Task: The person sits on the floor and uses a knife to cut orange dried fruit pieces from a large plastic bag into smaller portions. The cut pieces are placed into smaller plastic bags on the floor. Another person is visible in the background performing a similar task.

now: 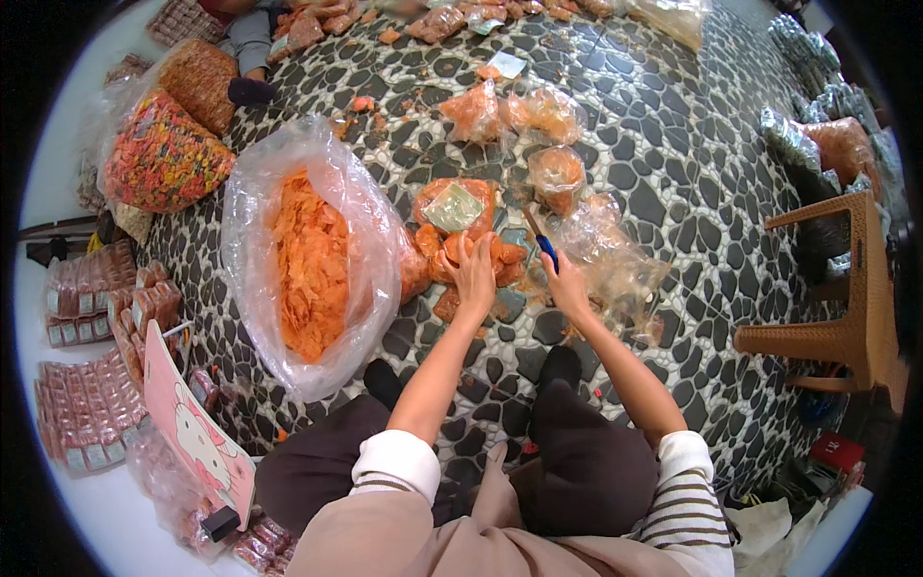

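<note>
My left hand (471, 271) lies with fingers spread over a heap of small orange packs or chunks (507, 255), pressing on it. Just beyond is a clear bag of orange food (481, 195) with a pale green label (454, 208) on top. In my right hand (567, 287) is a knife (547, 248) with a blue handle, its narrow blade pointing away and slightly left. To the left stands a large open clear plastic bag (370, 288) full of orange chips (312, 269). Crumpled clear plastic bags (608, 255) lie right of the knife.
Clear bags of orange food (556, 178) sit farther off on the pebble-patterned floor. A brown plastic stool (851, 317) is at right. On the left are a bag of colourful snacks (163, 154), stacked packs (88, 409) and a pink folding table (197, 423). Another person's leg (252, 48) shows far left.
</note>
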`<state>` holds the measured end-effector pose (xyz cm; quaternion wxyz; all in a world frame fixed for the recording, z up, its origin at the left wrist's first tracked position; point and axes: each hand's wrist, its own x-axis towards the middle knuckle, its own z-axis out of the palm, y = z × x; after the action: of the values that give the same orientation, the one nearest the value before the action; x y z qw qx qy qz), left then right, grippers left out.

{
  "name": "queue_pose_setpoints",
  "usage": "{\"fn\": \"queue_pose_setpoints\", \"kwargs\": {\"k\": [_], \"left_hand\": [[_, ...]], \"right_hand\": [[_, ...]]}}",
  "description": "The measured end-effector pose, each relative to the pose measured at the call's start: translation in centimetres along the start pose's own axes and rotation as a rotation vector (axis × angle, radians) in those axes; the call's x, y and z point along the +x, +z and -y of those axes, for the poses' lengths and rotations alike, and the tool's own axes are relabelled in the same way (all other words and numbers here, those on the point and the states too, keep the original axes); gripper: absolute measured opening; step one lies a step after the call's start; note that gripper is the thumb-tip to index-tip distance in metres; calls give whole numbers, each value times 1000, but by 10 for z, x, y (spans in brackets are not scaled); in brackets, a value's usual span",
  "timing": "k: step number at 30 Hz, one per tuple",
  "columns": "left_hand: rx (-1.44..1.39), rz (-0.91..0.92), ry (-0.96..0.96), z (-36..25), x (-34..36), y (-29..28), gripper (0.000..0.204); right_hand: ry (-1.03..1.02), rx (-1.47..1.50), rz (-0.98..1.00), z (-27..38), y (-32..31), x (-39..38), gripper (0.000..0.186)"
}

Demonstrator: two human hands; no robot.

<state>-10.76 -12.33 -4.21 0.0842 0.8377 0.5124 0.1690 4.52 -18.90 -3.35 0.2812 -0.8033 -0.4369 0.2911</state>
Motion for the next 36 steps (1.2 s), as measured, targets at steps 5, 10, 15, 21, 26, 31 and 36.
{"fn": "queue_pose_setpoints", "kwargs": {"k": [5,10,15,21,26,31,36], "left_hand": [[-803,-269,-168,-13,17,-31,69],[-1893,97,-489,-11,49,-124,43],[-1826,-160,-317,18,55,-227,27],[-1284,-606,-176,68,26,-283,24],[-1104,-790,-256,124,3,-300,26],[-1195,-861,-383,160,-5,-296,30],[-1429,-694,-430,179,-6,-284,36]], "right_hand": [[-63,97,-59,30,-22,0,26],[-360,95,-6,132,-72,-13,27],[-677,-300,-168,235,-99,-65,22],[-916,-399,-337,314,-64,-104,18],[-964,-357,-227,345,-14,-115,17],[-881,-477,-63,334,20,-117,18],[-797,-226,-83,336,33,-78,27]]}}
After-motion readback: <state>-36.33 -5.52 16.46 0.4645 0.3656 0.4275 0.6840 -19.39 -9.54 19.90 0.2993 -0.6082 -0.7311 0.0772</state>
